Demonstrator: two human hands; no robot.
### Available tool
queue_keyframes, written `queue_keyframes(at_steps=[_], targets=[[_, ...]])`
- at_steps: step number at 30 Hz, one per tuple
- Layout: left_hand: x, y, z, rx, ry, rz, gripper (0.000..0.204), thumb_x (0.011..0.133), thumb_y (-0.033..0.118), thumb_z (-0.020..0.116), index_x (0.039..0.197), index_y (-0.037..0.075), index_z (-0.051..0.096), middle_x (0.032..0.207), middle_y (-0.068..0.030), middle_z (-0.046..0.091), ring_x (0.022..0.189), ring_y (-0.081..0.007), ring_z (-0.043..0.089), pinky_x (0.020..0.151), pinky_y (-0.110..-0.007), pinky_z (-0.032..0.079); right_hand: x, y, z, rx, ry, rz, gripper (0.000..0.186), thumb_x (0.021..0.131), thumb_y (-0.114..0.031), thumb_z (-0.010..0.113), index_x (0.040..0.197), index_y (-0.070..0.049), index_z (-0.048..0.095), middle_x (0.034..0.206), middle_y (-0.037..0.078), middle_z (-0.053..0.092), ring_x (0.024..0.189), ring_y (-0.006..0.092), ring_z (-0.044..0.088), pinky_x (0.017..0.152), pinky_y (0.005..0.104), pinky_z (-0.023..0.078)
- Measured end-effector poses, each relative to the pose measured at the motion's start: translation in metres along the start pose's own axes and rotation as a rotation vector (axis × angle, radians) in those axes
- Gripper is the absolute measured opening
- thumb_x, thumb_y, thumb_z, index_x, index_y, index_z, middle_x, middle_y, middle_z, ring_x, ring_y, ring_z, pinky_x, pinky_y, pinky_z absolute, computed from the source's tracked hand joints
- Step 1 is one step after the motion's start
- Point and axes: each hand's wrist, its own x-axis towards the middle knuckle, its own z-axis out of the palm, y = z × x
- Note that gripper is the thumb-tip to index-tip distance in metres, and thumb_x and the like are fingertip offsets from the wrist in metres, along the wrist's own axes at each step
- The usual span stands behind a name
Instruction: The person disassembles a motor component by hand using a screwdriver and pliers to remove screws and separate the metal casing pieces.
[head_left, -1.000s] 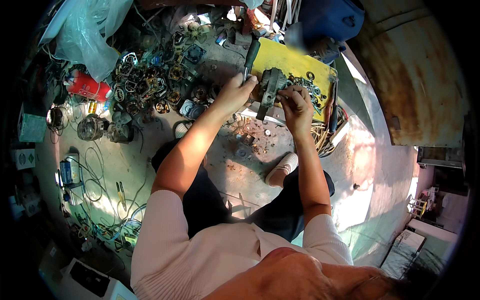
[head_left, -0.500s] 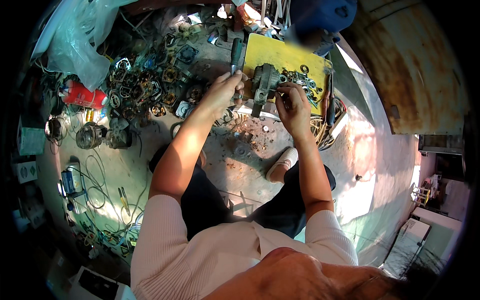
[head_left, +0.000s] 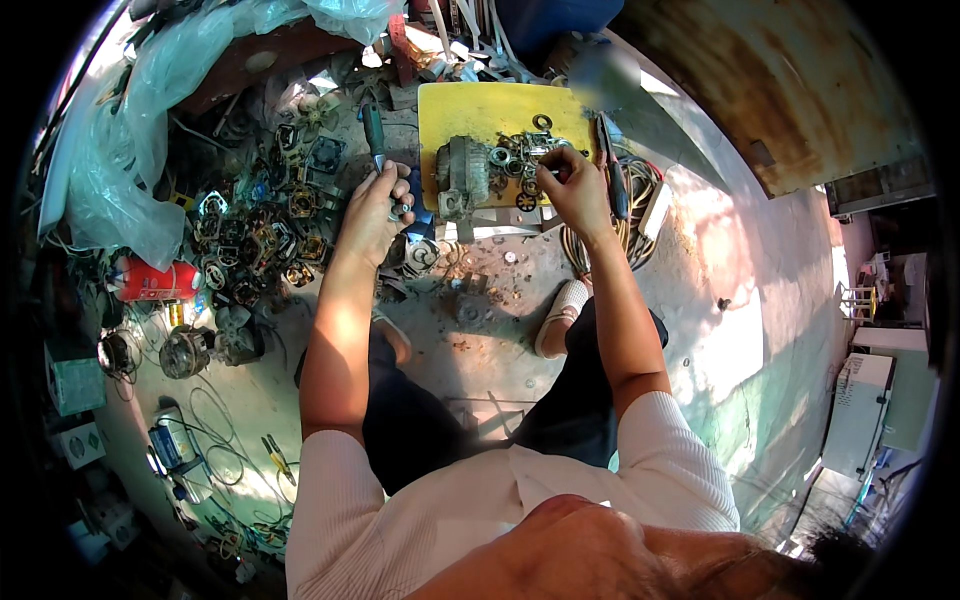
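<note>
My left hand (head_left: 377, 210) is closed on an upright screwdriver (head_left: 372, 133) with a dark green handle, and a small metal piece (head_left: 398, 208) shows among its fingers. A grey finned motor housing (head_left: 461, 176) stands at the left part of a yellow board (head_left: 450, 103). My right hand (head_left: 573, 190) has its fingers pinched over loose rings, bearings and small metal parts (head_left: 508, 150) right of the housing; what is between its fingertips is hidden.
Dismantled motor parts (head_left: 280, 230) are heaped at left, by a clear plastic sheet (head_left: 130, 160) and a red canister (head_left: 155, 278). Coiled cables (head_left: 630, 250) and long dark-handled tools (head_left: 615, 180) lie right of the board; a rusty panel (head_left: 760, 90) is at upper right.
My left hand has moved left, away from the housing, with the screwdriver. My right hand has left the housing, moving right among the small parts. The view has shifted too.
</note>
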Motion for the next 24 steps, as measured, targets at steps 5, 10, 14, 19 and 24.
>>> queue_keyframes(at_steps=[5, 10, 14, 19, 24], targets=[[0.008, 0.002, -0.005, -0.016, 0.006, 0.012, 0.025, 0.102, 0.035, 0.049, 0.1, 0.01, 0.055, 0.076, 0.0052, 0.045, 0.072, -0.0079, 0.046, 0.06, -0.024, 0.039, 0.013, 0.025, -0.006, -0.02, 0.209, 0.004, 0.035, 0.082, -0.026, 0.074, 0.105, -0.001, 0.066, 0.069, 0.002, 0.057, 0.059, 0.0123, 0.053, 0.057, 0.0283, 0.044], [-0.001, 0.032, -0.004, -0.077, -0.061, 0.094, 0.026, 0.104, 0.034, 0.045, 0.104, 0.009, 0.053, 0.075, 0.0046, 0.044, 0.071, -0.0082, 0.046, 0.056, -0.021, 0.036, 0.023, 0.059, -0.065, 1.411, 0.093, 0.486, 0.027, 0.097, -0.029, 0.058, 0.103, -0.002, 0.061, 0.088, 0.006, 0.063, 0.076, 0.017, 0.063, 0.072, 0.0346, 0.053], [-0.01, 0.055, 0.027, -0.047, -0.128, 0.11, 0.028, 0.104, 0.037, 0.043, 0.107, 0.01, 0.051, 0.077, 0.0031, 0.046, 0.071, -0.0086, 0.048, 0.054, -0.022, 0.039, 0.016, 0.081, -0.088, 1.924, 0.209, 0.638, 0.045, 0.102, -0.038, 0.046, 0.116, 0.005, 0.05, 0.117, 0.023, 0.057, 0.111, 0.0365, 0.057, 0.1, 0.0508, 0.05], [0.003, 0.07, 0.096, 0.048, -0.254, -0.029, 0.038, 0.104, 0.038, 0.04, 0.114, 0.004, 0.053, 0.078, 0.0016, 0.049, 0.072, -0.0109, 0.051, 0.056, -0.025, 0.041, 0.004, 0.08, -0.08, 2.011, 0.29, 0.636, 0.064, 0.099, -0.051, 0.042, 0.136, 0.002, 0.039, 0.129, 0.025, 0.053, 0.104, 0.0313, 0.06, 0.089, 0.0446, 0.056], [0.052, 0.049, 0.155, 0.172, -0.106, -0.155, 0.035, 0.105, 0.035, 0.036, 0.106, 0.008, 0.057, 0.073, 0.0019, 0.05, 0.068, -0.0115, 0.05, 0.054, -0.027, 0.04, -0.003, 0.098, -0.071, 2.134, 0.133, 0.699, 0.071, 0.099, -0.059, 0.031, 0.121, 0.007, 0.044, 0.117, 0.025, 0.059, 0.102, 0.0425, 0.062, 0.089, 0.0492, 0.057]])
